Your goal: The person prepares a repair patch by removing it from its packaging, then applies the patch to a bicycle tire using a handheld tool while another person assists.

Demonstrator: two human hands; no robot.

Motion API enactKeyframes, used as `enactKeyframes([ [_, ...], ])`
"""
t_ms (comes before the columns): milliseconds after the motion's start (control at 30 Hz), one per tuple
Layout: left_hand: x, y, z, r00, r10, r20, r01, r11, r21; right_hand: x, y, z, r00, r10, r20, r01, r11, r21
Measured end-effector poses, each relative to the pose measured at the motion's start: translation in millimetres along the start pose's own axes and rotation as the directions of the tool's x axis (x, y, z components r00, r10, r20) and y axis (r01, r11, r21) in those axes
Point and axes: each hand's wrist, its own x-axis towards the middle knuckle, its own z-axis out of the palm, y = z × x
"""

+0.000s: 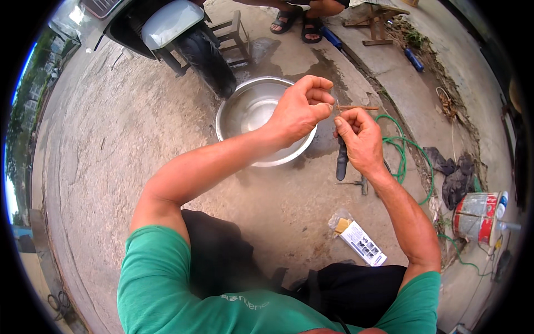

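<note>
My right hand [360,138] is closed round a tool with a black handle [341,162], which hangs down below the fingers. Its thin metal shaft [337,104] points up between my two hands. A brown strip [361,107] lies across the shaft just above my right fingers, its free part sticking out to the right. My left hand [300,111] is at the shaft's tip, thumb and forefinger pinched close together and the other fingers curled. What sits in that pinch is too small to make out. Behind my left forearm stands a round metal basin [245,114].
A scooter's front wheel [207,58] stands against the basin's far side. Right of my hands lies a green hose [401,146]; below them, a T-handled tool [364,185] and a white box [362,242] with yellowish strips. A person in sandals [311,28] squats ahead. A red-and-white can [475,219] stands right.
</note>
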Motion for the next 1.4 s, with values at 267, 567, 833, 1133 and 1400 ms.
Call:
enactKeyframes([
  [267,3,9,2,0.999,0.001,0.038,-0.005,0.996,0.093,-2,-5,3,0.999,-0.024,-0.030,0.021,0.996,-0.084],
  [567,8,3,8,0.995,-0.086,0.043,0.089,0.994,-0.062,-2,-7,1,0.999,-0.030,-0.012,0.028,0.993,-0.119],
  [833,10,-1,10,0.982,-0.158,0.105,0.180,0.951,-0.250,-1,-9,-3,0.994,-0.020,0.105,0.024,0.999,-0.041],
  [1133,17,-22,9,0.971,-0.151,0.185,0.209,0.910,-0.359,9,-7,-17,0.927,0.168,0.335,-0.231,0.960,0.157],
  [1400,24,-25,1,0.970,-0.178,0.168,0.220,0.935,-0.279,14,3,-13,0.962,0.156,0.223,-0.189,0.973,0.136],
])
